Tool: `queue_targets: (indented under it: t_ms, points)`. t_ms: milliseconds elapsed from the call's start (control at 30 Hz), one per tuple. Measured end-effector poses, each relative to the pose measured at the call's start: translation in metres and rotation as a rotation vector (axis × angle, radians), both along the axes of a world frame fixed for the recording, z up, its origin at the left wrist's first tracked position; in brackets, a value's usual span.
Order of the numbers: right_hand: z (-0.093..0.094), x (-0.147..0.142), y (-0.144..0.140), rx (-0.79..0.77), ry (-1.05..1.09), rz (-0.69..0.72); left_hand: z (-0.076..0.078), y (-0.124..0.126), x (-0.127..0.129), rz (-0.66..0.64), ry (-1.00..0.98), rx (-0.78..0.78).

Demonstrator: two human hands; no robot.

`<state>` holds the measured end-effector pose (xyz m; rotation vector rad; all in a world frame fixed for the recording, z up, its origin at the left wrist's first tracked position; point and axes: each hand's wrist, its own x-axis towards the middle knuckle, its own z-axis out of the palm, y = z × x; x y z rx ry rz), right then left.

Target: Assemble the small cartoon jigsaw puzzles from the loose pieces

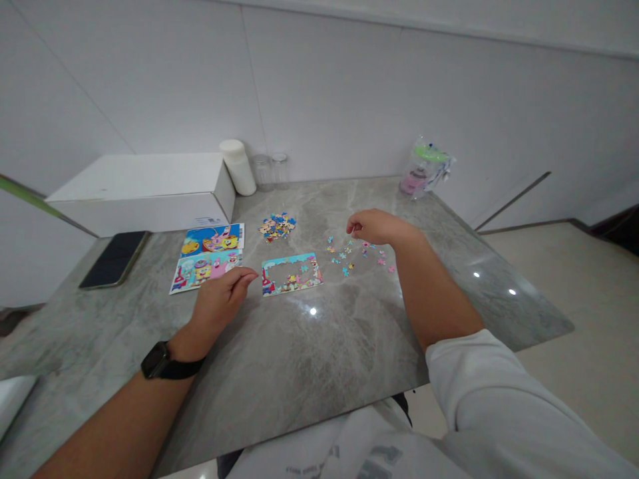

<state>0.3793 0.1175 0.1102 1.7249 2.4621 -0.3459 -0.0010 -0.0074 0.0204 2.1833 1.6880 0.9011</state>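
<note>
Your left hand (219, 299) is over the near right corner of the printed picture sheet (212, 249), thumb and fingers pressed together, tips just beside the left edge of the puzzle frame (292, 259); contact with that edge can't be told. Your right hand (377, 227) is above the loose pieces (345, 271), palm down, thumb and forefinger brought together in a pinch; whether a piece sits between them, you can't tell at this size. Frame lies flat on the grey marbled table (309, 359), in front of you, between your two hands. Its border is colourful, the middle mostly bare with a few pieces inside, chiefly along the near side. Loose pieces scattered right of it, blue, pink and yellow among them. A denser piece pile (277, 227) sits just beyond the frame. Left of the sheet, a dark-screened phone (114, 260); behind, a white box (140, 179) with a white bottle (238, 167) beside it, then two clear glass containers (279, 169). Far right corner: a plastic-wrapped item (424, 169), green and pink. Dark watch (158, 360) on your left wrist.
</note>
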Motion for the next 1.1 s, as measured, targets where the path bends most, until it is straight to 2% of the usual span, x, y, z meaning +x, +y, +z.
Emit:
queue_targets:
  t_ms: [133,233,333,467,633,1100]
  points:
    - [-0.018,-0.012,0.006,-0.015,-0.017,-0.002,-0.007,0.002,0.001,0.011,0.003,0.013]
    - [-0.036,-0.028,0.008,0.004,-0.029,-0.001,-0.009,0.002,0.001,0.018,0.019,0.085]
    - [-0.052,-0.042,0.007,0.01,-0.064,0.022,-0.009,0.003,0.001,-0.009,0.004,0.144]
    - [-0.066,-0.052,0.005,0.033,-0.1,0.021,-0.006,0.003,0.002,-0.043,-0.014,0.137]
    - [-0.069,-0.054,0.006,0.02,-0.102,0.031,-0.006,0.003,0.003,-0.078,-0.018,0.095]
    - [-0.072,-0.053,0.008,-0.058,-0.031,0.072,-0.008,0.003,0.003,-0.142,-0.005,0.1]
